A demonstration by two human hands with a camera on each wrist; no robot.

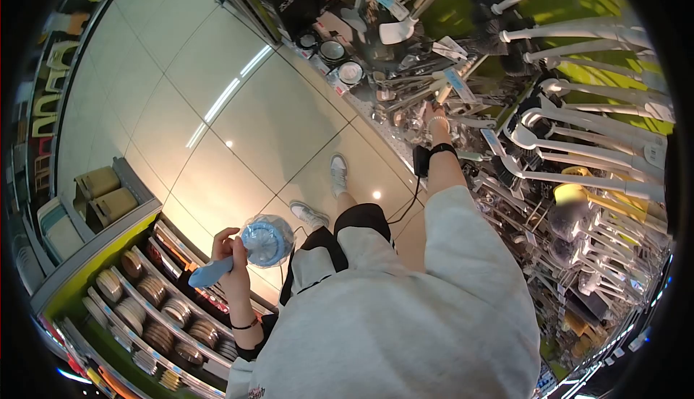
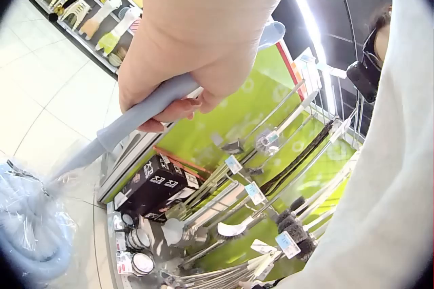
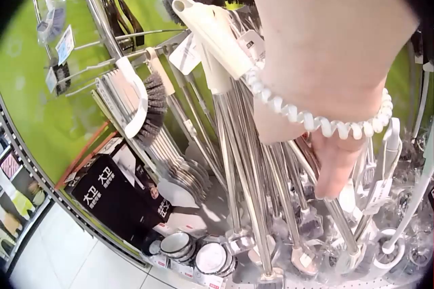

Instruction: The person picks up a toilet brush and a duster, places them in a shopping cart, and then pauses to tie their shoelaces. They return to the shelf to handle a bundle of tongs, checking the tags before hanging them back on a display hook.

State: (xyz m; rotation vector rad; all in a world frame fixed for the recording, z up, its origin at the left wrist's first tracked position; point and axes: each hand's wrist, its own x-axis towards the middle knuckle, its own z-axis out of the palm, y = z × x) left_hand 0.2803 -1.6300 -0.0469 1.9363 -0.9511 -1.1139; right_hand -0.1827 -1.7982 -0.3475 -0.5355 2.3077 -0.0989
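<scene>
My left hand grips the blue handle of a long tool whose round blue head is wrapped in clear plastic. In the left wrist view that head sits at the lower left, and the fingers curl round the handle. My right hand reaches into hanging metal poles with cream ends, its fingers against one metal pole; the palm side is hidden. A white coiled band circles the right wrist. Just left of the poles, in the right wrist view, hangs a white brush with dark bristles.
Shelves with stacked bowls stand at the lower left. White-handled brushes project from the rack on the right. A black box and round tins sit at the rack's base. Tiled floor lies between the shelves.
</scene>
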